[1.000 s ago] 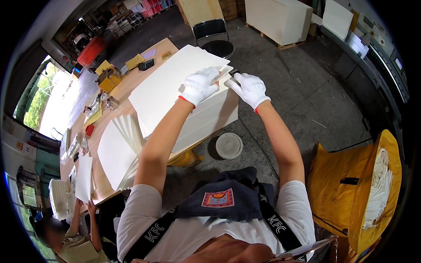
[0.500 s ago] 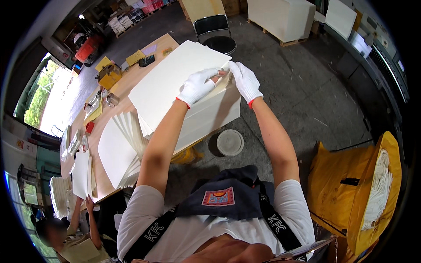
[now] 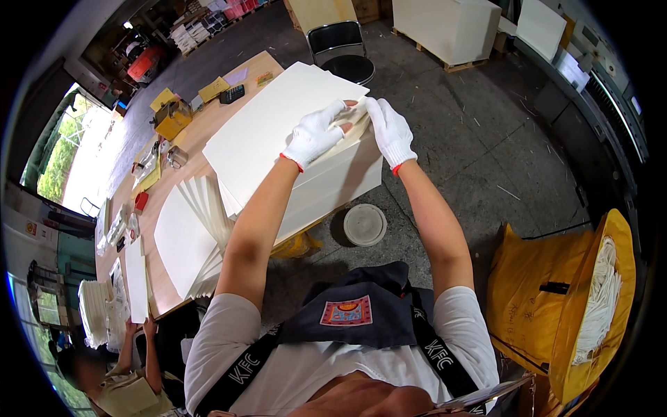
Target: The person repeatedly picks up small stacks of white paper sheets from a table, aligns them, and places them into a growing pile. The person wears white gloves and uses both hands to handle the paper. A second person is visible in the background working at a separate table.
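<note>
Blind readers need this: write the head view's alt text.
A person's gloved left hand and right hand touch one end of a stack of white sheets on a wooden table. Lower left, a co-worker holds white paper.

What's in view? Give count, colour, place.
Large paper stack: one, white, on table
Fanned paper: one pile, white, near left
Table: one, light brown, centre left
Calculator: one, dark, table's far part
Box: one, yellow, table's left edge
Table clutter: several, mixed, left side
Chair: one, black, beyond table
Round tub: one, grey, floor
Sack: one, yellow, right
Vehicle: one, red, far left
Pallet load: one, white, far floor
Coworker: one, beige top, lower left
Left hand: one, white glove, on stack
Right hand: one, white glove, stack's edge
</note>
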Available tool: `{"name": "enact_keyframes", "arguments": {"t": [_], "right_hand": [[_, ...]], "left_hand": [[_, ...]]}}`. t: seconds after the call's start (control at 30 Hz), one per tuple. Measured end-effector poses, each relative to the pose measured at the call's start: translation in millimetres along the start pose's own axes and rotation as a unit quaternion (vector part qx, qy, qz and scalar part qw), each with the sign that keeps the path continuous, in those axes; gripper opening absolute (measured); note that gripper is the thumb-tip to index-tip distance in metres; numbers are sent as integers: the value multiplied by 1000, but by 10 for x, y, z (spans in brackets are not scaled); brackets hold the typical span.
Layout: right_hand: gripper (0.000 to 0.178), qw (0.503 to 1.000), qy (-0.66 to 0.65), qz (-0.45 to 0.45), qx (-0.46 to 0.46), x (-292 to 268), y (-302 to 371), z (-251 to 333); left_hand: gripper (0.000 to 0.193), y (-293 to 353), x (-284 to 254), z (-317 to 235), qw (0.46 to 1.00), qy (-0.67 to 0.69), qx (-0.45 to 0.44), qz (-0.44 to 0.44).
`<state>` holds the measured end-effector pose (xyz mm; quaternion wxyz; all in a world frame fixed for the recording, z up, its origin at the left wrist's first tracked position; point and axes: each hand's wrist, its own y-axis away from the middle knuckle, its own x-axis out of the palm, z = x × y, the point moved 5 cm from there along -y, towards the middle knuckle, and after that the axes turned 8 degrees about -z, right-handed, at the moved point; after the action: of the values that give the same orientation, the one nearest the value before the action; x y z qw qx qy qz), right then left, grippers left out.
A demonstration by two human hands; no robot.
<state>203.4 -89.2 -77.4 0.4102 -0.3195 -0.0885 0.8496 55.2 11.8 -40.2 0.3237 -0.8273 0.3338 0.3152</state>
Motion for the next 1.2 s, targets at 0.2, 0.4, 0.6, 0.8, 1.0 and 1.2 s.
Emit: {"name": "enact_keyframes", "arguments": {"t": [0.2, 0.4, 0.6, 0.8, 1.0, 1.2], "right_hand": [[41, 998, 49, 11, -27, 29, -23, -46], [36, 989, 85, -25, -121, 66, 22, -40], [43, 998, 46, -1, -38, 63, -18, -99], [49, 1000, 22, 16, 14, 19, -12, -28], [43, 996, 44, -25, -72, 32, 21, -51], [39, 996, 49, -15, -67, 93, -21, -165]], "left_hand": [[39, 16, 9, -110, 998, -55, 4, 43], [37, 54, -18, -170, 997, -76, -7, 31], [34, 40, -4, -153, 998, -66, 11, 12], [32, 20, -10, -122, 1000, -28, -6, -1], [35, 69, -18, -252, 996, -88, 7, 34], [35, 28, 31, -179, 996, -77, 15, 30]]}}
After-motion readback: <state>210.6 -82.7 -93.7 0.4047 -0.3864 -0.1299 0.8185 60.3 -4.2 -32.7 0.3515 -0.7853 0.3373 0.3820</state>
